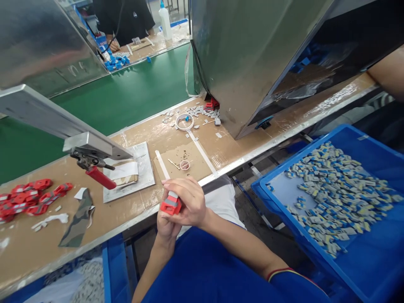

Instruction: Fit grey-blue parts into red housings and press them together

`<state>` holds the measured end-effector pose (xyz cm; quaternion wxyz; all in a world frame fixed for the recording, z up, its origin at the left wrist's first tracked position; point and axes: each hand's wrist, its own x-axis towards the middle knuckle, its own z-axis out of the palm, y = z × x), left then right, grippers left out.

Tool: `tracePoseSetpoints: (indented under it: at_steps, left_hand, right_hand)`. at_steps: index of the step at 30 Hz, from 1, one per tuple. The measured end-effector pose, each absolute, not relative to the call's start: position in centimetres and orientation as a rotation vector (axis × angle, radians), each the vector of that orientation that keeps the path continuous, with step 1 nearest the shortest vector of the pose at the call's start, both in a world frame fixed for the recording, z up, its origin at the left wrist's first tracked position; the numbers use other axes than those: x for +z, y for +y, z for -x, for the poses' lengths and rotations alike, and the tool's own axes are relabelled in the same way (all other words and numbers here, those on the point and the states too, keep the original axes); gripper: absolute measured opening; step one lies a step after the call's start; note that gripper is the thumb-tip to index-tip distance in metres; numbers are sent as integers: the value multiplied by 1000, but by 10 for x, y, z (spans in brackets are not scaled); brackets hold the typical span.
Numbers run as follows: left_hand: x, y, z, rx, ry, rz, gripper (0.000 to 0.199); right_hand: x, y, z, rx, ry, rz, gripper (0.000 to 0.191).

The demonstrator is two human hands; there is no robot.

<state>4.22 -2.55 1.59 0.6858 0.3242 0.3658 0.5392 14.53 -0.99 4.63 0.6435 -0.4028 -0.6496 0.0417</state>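
Close to my body, at the bench's front edge, both hands are closed together around a red plastic part with a grey strip (171, 204). My left hand (167, 227) grips it from below and the left. My right hand (193, 201) wraps it from the right, its fingers covering much of the part. Just beyond my hands, a small round cup (184, 164) of brownish paste stands on a piece of cardboard (202, 162), a thin stick lying across it. Another short stick (174, 164) rests left of the cup.
Red parts (28, 198) lie piled at the left, near a camouflage cloth strip (77, 221). A toggle clamp with a red handle (101, 177) overhangs a metal plate (148, 168). A white tape roll (184, 122) sits among small grey pieces. A blue crate (261, 185) stands right. A co-worker (126, 21) is opposite.
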Motion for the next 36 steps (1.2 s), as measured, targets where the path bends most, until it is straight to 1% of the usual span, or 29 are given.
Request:
tracePoseSetpoints:
  at_steps: [5,7,13,16,23,26,30,34,36]
  left_hand:
    - [4,-28,-38,1229,840,-677,68]
    - [0,-28,-36,1238,852,-651,65]
    - [-3,-22,-34,1274,855,-669,72]
    - [-8,-23,-32,1251,838,-648,68]
    - [-13,-22,-33,1199,792,-593,65]
    - [-8,-19,-36,1176,793,-615,68]
    - [-5,-16,-39,1172,821,-619,66]
    - [-11,-15,-36,1204,830,-601,73]
    - [-15,-16,-33,1207,838,-594,69]
  right_hand:
    - [39,-4,-141,54,-1497,999,49]
    - [37,-3,-140,64,-1501,1009,49]
    - [39,-3,-139,134,-1512,995,43]
    - [38,-4,-140,186,-1531,1022,45]
    - [35,0,-140,141,-1477,1011,40]
    - [33,1,-140,178,-1504,1043,42]
    - [28,1,-138,214,-1527,1067,45]
    - [23,1,-136,213,-1530,1078,46]
    - [22,1,-136,213,-1536,1096,47]
